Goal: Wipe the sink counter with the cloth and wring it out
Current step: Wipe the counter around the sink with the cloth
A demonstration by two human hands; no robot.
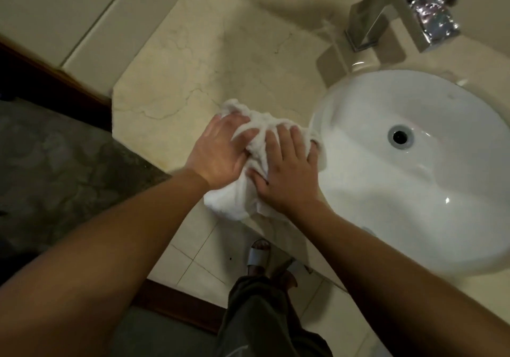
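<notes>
A person's two bare hands press a bunched white cloth (255, 163) onto the front edge of a cream marble sink counter (193, 61), just left of the basin. Going left to right: a dark patterned floor mat (55, 163) lies beyond the counter's left edge, bordered by a dark wooden strip (49, 80). The counter's clipped front-left corner shows veined stone. The left hand (218, 152) lies on the cloth's left part, fingers curled into the fabric and gathering folds between them. The right hand (287, 174) lies just beside it, fingers spread and bent over the cloth's right part, the fingertips (295, 131) digging into the bunched material near the rim of the basin. The cloth's lower end hangs slightly over the counter's front edge, and its right end touches the rim of the white oval sink (414, 205), whose round drain (400, 136) sits near the middle. At the back edge, behind the sink, stands a square metal faucet (367, 22), with a crinkled shiny wrapper (430, 11) in the back right corner. Below the counter's front edge, a foot in a grey sandal (259, 257) and a dark trouser leg (262, 315) stand on pale floor tiles (193, 260).
</notes>
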